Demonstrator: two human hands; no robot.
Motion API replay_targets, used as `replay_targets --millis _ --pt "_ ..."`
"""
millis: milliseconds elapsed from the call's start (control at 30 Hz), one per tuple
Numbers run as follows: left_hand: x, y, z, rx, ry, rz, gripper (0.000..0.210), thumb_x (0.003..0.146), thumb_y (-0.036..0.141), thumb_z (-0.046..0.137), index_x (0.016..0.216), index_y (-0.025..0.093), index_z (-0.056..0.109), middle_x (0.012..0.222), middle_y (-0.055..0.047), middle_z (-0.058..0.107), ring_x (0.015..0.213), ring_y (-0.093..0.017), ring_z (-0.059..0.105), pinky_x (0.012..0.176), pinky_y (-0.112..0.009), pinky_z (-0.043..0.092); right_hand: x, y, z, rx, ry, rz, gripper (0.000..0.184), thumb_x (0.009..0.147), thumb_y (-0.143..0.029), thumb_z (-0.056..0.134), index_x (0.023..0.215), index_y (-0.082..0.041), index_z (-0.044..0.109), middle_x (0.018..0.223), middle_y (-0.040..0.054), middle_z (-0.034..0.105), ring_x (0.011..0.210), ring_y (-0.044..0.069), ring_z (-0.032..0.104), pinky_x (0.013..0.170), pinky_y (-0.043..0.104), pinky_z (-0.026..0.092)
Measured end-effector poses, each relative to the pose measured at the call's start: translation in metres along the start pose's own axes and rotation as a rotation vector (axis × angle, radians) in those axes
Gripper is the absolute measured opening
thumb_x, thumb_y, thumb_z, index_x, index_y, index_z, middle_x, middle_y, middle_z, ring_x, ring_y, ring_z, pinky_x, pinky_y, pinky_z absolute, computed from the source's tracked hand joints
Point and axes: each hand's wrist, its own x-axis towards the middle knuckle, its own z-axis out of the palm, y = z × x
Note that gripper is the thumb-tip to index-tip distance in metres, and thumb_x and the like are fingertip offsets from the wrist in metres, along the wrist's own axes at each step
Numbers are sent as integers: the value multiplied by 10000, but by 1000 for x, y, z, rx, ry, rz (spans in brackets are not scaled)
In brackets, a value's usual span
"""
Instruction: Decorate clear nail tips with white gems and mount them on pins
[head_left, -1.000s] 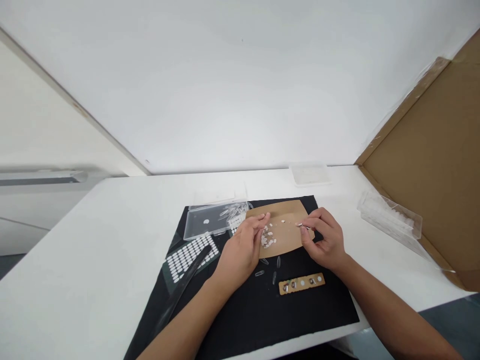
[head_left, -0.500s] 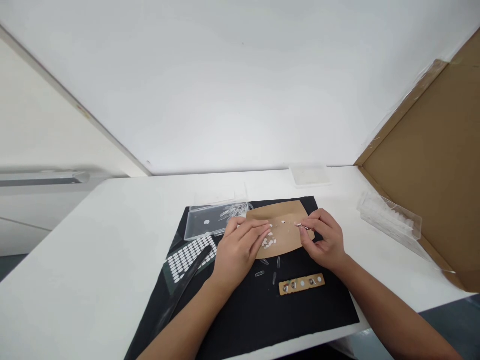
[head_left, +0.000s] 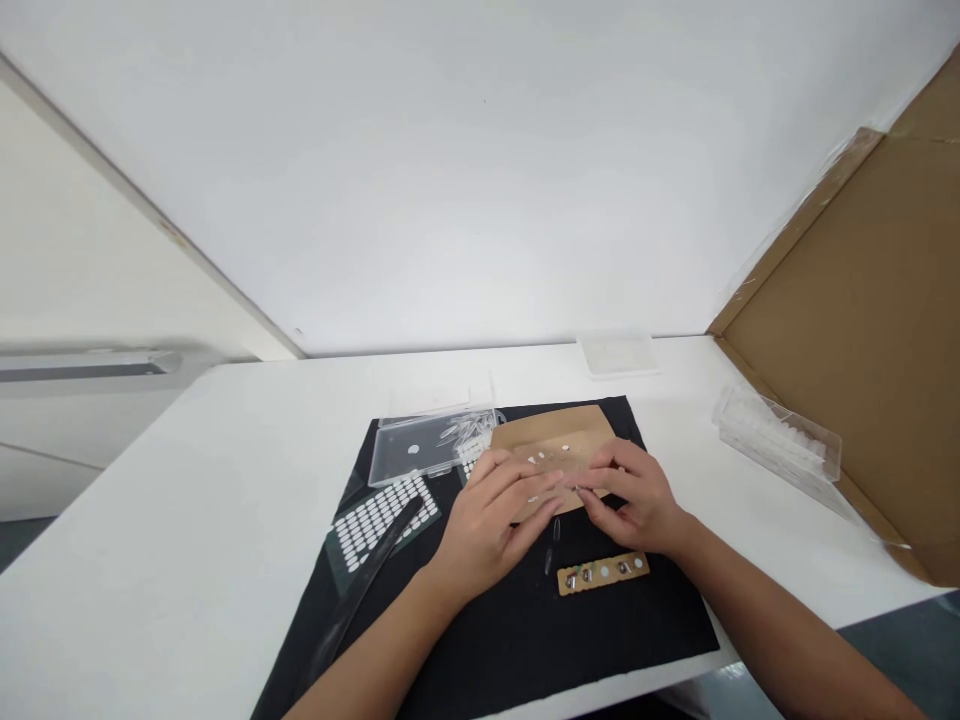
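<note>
Over the brown paper sheet (head_left: 559,425), both hands meet almost fingertip to fingertip. A small silvery piece (head_left: 577,488) is pinched in my right hand (head_left: 634,495). My left hand (head_left: 499,510) brings its thumb and fingers together close beside that piece; what lies between them is too small to make out. Small white bits (head_left: 541,455) lie scattered on the paper. Below the hands, clear nail tips (head_left: 556,530) rest on the black mat (head_left: 510,640). A tan strip (head_left: 613,568) carrying several shiny decorated pieces and white dots lies nearer me.
An open clear case (head_left: 397,452) of nail tips stands left of the paper. Sheets of white oval stickers (head_left: 375,520) and a dark curved strip (head_left: 375,560) lie on the mat's left. A clear box (head_left: 780,435) and a cardboard panel (head_left: 847,330) stand right; a shallow lid (head_left: 619,355) lies behind.
My right hand has moved left and nearer me with the silvery piece, up to my left fingertips. The left fingers have lifted from lying on the paper and shifted slightly right.
</note>
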Motion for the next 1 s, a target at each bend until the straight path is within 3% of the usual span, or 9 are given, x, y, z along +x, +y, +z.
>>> replay_targets --millis 267,667,1000 --pt "-1 1 -1 -5 43 68 355 924 110 794 1258 196 713 973 -42 714 871 -171 656 848 -370 518 -1 -6 2 -3 -108 -31 222 1018 -159 656 1220 -242 692 981 52 652 889 179 614 758 313 535" --pt "2 8 -4 17 20 84 325 920 83 781 1214 206 724 940 -31 708 847 -159 634 813 -333 528 1 -6 -4 -45 -171 -34 113 986 -142 643 1047 -224 690 971 51 607 841 179 570 722 317 490" --pt "0 5 2 7 36 76 247 947 109 751 1158 234 723 905 -19 700 808 -159 615 776 -329 505 -1 -4 3 -22 -73 -14 185 986 -162 661 1139 -244 723 988 55 628 831 170 604 708 313 527"
